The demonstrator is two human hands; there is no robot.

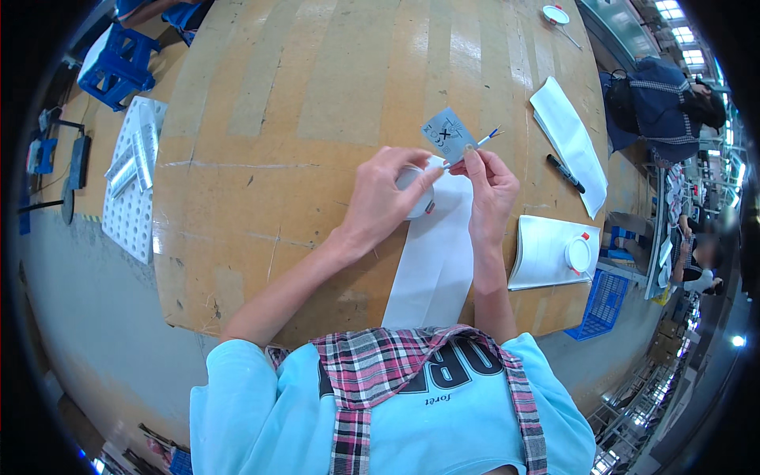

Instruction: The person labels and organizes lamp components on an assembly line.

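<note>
Over the middle of the table, my left hand (384,194) is closed round a small round white downlight (420,204), which the fingers partly cover. A red bit shows at the light's lower edge. Just to the right, my right hand (492,186) pinches a silver-grey printed label (447,131) between thumb and fingers. Beside that thumb a cable (489,136) sticks out, with blue and other thin wire ends. Whether the label touches the cable is hidden by the fingers. Under both hands a long white paper sheet (435,261) runs toward my body.
To the right lie a white notebook (546,245) bearing another round light (578,254), a black marker (565,173) and folded paper (571,142). A light with a cable (556,14) sits far right. Beyond the edges are a perforated white board (131,210), blue stool (119,67) and blue crate (599,305).
</note>
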